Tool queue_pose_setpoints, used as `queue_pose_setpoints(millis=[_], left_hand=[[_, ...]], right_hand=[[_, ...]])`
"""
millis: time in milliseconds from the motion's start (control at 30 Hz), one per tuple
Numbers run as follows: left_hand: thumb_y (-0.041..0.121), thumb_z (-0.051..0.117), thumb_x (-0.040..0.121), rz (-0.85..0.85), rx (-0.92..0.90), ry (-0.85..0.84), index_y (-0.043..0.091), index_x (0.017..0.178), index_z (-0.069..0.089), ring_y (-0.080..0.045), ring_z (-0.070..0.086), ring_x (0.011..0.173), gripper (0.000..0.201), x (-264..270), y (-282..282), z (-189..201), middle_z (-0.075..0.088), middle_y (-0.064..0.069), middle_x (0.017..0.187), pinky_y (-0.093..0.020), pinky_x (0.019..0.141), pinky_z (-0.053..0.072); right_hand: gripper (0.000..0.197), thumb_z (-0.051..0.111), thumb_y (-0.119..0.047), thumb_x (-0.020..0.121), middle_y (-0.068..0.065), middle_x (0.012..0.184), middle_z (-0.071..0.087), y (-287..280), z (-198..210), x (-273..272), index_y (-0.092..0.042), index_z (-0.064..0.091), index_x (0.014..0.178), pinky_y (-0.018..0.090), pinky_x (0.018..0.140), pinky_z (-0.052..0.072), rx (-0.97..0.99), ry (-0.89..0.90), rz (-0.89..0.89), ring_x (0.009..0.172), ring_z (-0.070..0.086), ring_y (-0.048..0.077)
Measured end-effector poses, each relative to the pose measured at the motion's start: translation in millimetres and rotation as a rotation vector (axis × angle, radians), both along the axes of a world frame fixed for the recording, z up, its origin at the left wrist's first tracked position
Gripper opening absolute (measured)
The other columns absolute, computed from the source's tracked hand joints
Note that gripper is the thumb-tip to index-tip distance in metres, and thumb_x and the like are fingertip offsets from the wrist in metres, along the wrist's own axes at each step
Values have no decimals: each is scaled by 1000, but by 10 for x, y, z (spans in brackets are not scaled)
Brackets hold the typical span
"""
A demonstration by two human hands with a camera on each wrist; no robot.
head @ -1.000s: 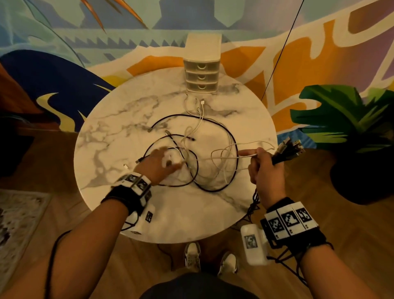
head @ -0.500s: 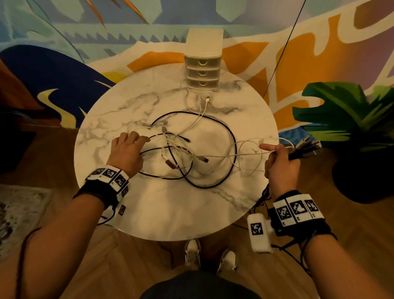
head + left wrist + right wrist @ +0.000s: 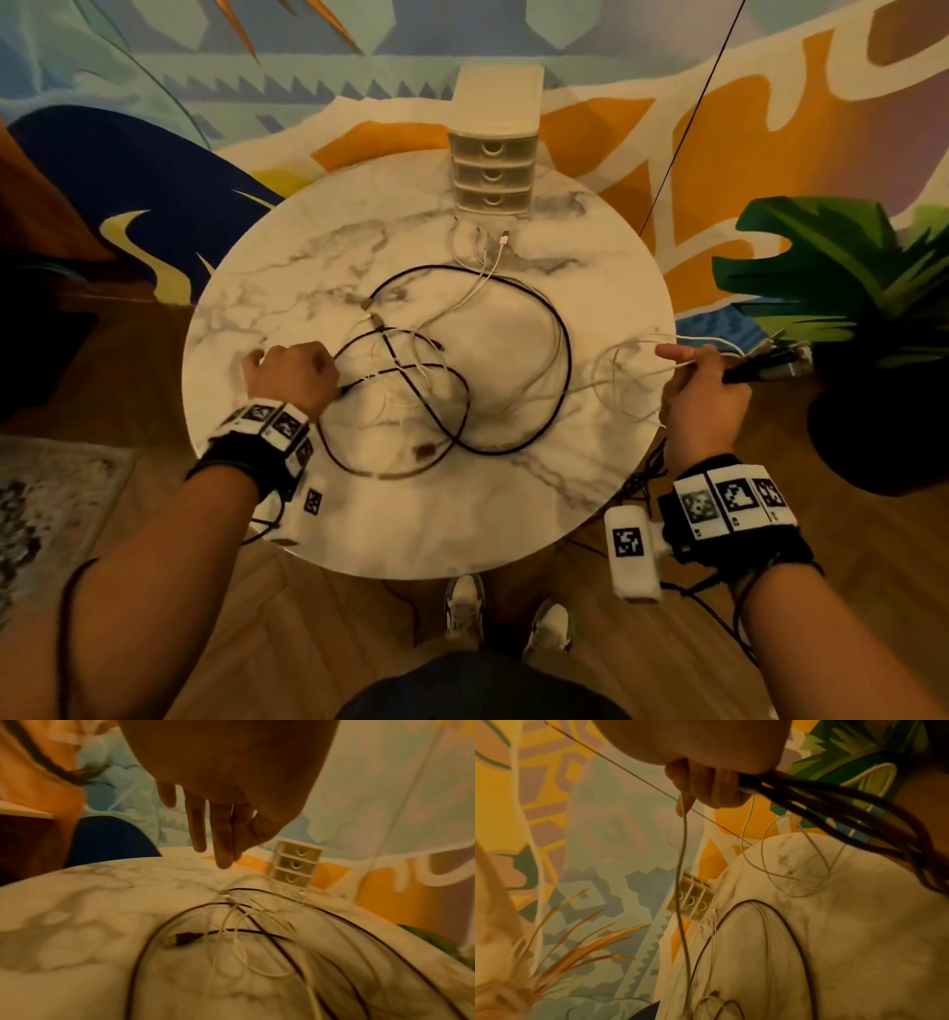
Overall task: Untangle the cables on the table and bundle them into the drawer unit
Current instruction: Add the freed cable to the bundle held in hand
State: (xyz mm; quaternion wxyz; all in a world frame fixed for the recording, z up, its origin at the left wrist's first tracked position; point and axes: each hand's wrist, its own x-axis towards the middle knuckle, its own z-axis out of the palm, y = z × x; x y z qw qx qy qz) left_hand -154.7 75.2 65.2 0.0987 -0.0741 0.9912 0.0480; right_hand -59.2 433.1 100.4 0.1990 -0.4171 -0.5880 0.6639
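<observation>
Cables [image 3: 464, 370] lie mid-table [image 3: 590, 488], drawer unit [image 3: 493, 174] behind them at the far edge.

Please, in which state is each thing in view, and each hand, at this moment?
drawer unit: all three drawers shut.
black cable: loose loops, tangled with the white ones.
white cables: tangled, one pulled taut.
left hand: fingers straight, holding nothing.
right hand: grips dark cable ends, pinches a white cable.
</observation>
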Motion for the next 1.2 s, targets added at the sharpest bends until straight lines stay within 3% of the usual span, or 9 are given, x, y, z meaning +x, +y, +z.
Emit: queue_pose_setpoints(millis=[133,267,400,533,700,800,933,1100,1200], left_hand=[[18,57,79,-251,218,306,15,94,67,-30,59,87,18,208,552,84,63,-8,98,-37,84,41],[17,65,83,-526,746,-101,19,118,58,6,51,71,36,657,1431,136,55,7,108,-8,69,38],[32,54,92,-547,580,-494,13,101,62,-13,58,67,23,893,1583,-228,64,-4,92,-25,63,46],[15,50,93,-264,415,-252,9,90,65,-30,62,92,17,410,879,-331,68,-17,95,-31,77,43],[28,44,97,62,662,206,9,80,63,-18,56,56,32,-7,592,144,64,-10,76,-23,51,40],[22,44,98,-43,819,186,16,69,63,-2,49,41,35,196,973,331,65,-6,64,-24,48,40],[23,47,97,-263,924,146,10,72,61,-3,53,51,31,399,1458,632,59,0,58,-14,52,42],[31,41,98,-726,441,-16,19,93,61,-18,54,63,24,706,1797,743,53,5,68,-31,56,38],[27,43,97,-696,576,-52,15,94,60,-20,53,64,22,834,1842,580,56,2,74,-33,58,41]], right_hand=[[39,39,-21,95,-2,39,35,-106,15,16,-13,57,62,19,37,23,-4,74,146,34,29,10],[41,39,-22,95,-6,35,36,-187,73,-6,-15,51,57,18,37,21,-72,105,181,33,28,9],[40,40,-20,96,-7,35,37,-24,143,-28,-15,47,57,16,36,19,-144,182,89,32,29,8],[39,40,-28,95,-7,38,38,369,137,20,-19,50,59,18,38,21,-222,216,-136,34,32,9],[48,33,-39,99,-7,39,41,451,24,44,-18,66,71,19,39,23,-225,174,-144,35,32,9],[57,28,-46,101,-7,37,44,178,-55,98,-15,69,74,18,37,22,-198,75,47,33,31,7],[61,29,-44,102,0,42,43,-230,-98,220,-8,71,76,20,39,22,-111,66,361,39,31,12],[44,37,-38,99,-8,42,37,-496,77,231,-12,71,96,17,44,28,-55,111,642,40,33,4],[38,43,-24,100,-9,37,40,-489,51,213,-7,69,79,20,45,30,-30,58,640,37,35,2]])
